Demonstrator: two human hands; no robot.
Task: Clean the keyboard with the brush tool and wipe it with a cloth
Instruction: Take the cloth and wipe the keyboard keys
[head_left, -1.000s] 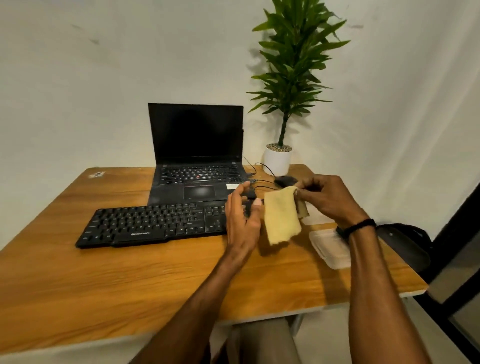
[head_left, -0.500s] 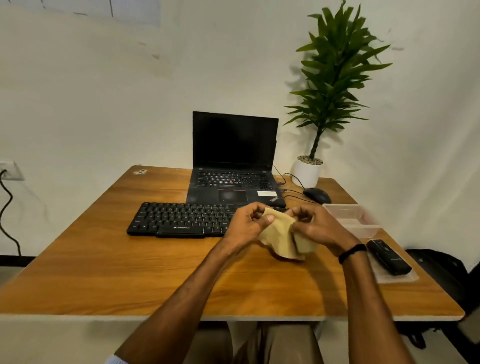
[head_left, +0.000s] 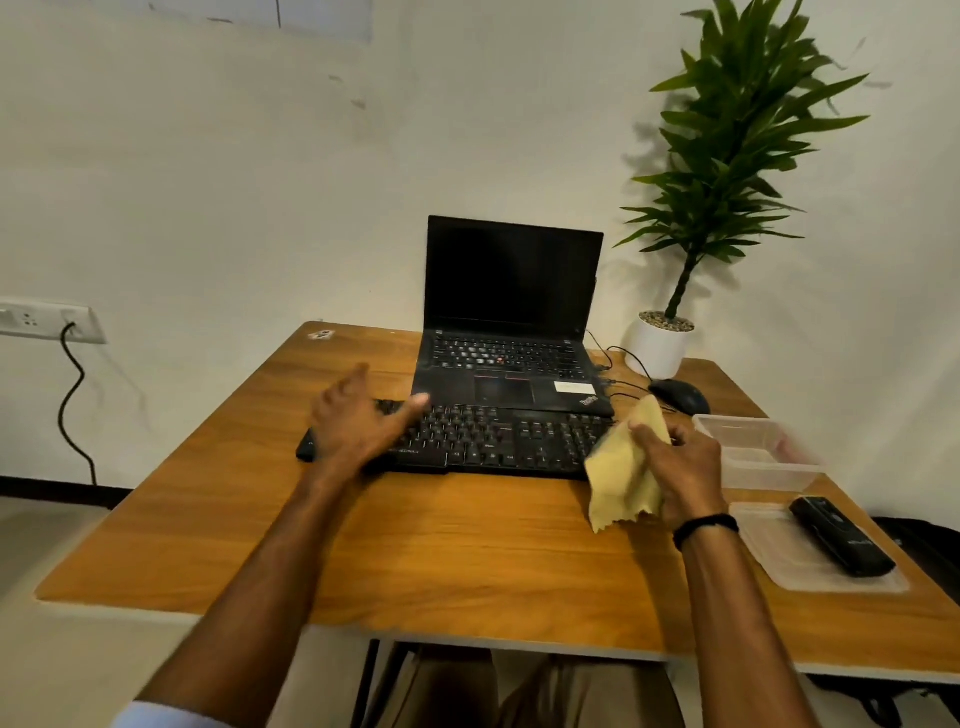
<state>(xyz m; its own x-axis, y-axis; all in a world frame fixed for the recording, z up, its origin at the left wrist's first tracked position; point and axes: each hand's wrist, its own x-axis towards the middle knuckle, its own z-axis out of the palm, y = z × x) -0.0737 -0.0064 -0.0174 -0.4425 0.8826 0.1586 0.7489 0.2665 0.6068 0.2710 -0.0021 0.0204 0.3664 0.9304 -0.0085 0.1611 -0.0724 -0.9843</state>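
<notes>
A black keyboard (head_left: 498, 441) lies across the wooden table (head_left: 441, 545) in front of an open laptop (head_left: 511, 322). My left hand (head_left: 358, 421) hovers over the keyboard's left end with fingers spread and holds nothing. My right hand (head_left: 680, 462) grips a yellow cloth (head_left: 621, 483) just off the keyboard's right end; the cloth hangs down toward the table. A black oblong tool (head_left: 841, 535), possibly the brush, lies on a clear lid (head_left: 779, 566) at the right.
A clear plastic box (head_left: 758, 452) stands right of the keyboard. A black mouse (head_left: 678, 397) and a potted plant (head_left: 662, 343) sit at the back right, with cables running to the laptop. A wall socket (head_left: 47, 319) with a cord is at the left.
My left hand let go of the cloth and swung left over the keyboard. The cloth now hangs from my right hand alone. The view has shifted.
</notes>
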